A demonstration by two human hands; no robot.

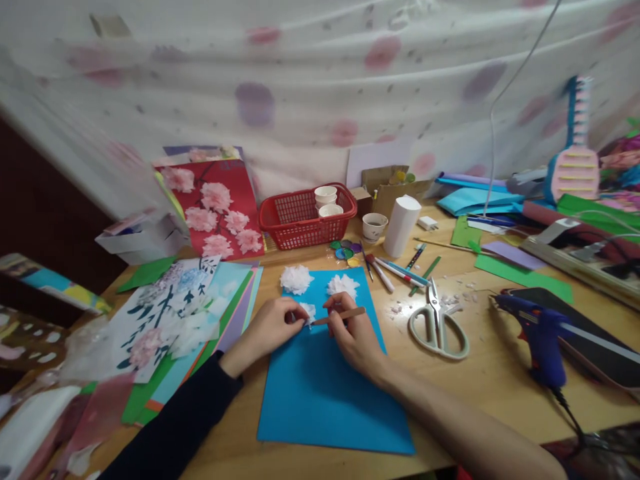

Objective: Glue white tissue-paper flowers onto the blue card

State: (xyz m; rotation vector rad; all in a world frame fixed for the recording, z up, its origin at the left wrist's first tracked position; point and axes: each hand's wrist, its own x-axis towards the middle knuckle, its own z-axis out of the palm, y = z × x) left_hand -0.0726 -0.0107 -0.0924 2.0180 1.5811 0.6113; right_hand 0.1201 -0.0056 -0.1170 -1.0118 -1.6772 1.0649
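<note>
My left hand (274, 325) has its fingers pinched at the edge of a small white paper flower (309, 313), over a blue sheet (330, 393). In my right hand (351, 333) is a slim brown pointed stick (354, 313), whose tip points left and meets the flower or comes very close to it. Two fuller white paper flowers lie at the sheet's top: one ruffled flower (296, 279) at the left, another flower (343, 286) just beyond my right fingers. What exactly my left fingertips grip is partly hidden.
Right of the sheet lie scissors (436, 327), pens (400, 270) and paper scraps. A blue glue gun (543, 333) rests farther right by a dark phone-like slab (595, 340). Behind stand a red basket (285, 230), a paper cup (374, 228) and a white roll (403, 227). Colored papers (165, 320) spread left.
</note>
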